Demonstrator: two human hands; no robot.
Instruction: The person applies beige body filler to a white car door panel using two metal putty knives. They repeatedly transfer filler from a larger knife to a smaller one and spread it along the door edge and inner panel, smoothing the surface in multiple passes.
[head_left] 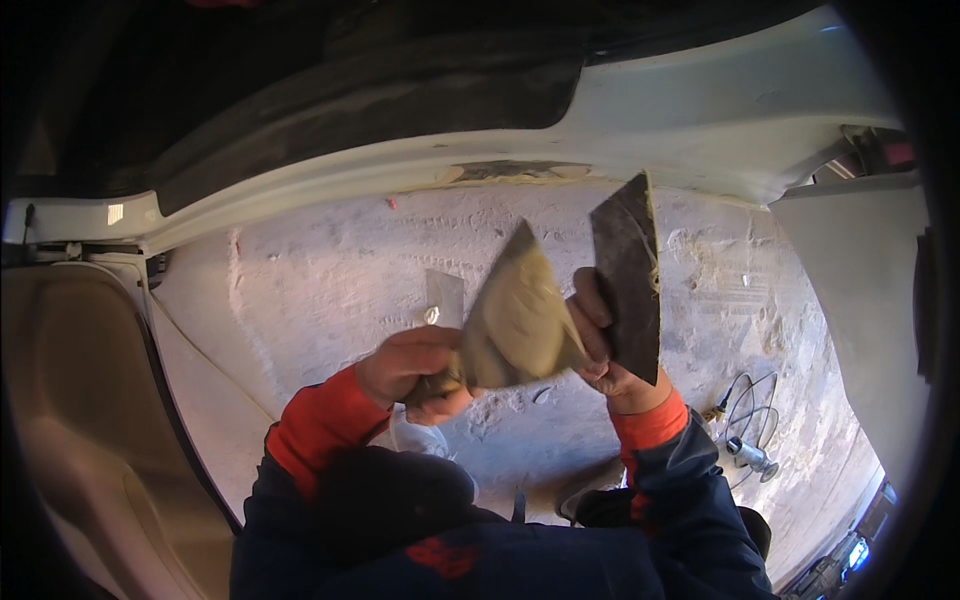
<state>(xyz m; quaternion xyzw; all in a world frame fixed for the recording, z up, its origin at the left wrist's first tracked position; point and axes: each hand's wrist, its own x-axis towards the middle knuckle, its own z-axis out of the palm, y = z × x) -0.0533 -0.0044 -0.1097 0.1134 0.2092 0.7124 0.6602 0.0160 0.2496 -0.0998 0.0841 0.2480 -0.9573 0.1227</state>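
My left hand (412,372) is closed on the lower left corner of a flat, roughly triangular spreader (490,350). A thick smear of beige filler paste (522,312) covers the middle of its face. My right hand (603,345) grips a dark, four-sided flat plate (625,270), its long side upright and a pale residue along the right edge. The fingers of that hand are close to the right corner of the spreader; whether they touch it I cannot tell. Ahead of both hands runs a white car sill (400,176) with a rough, dark and beige patch (515,172).
Tan-brown panel (90,390) flanks me on the left, a pale grey panel (850,290) on the right. On the stained concrete floor (330,270) lie a small grey sheet (445,290) and a metallic lamp-like tool (752,458) beside a looped dark cable (752,400).
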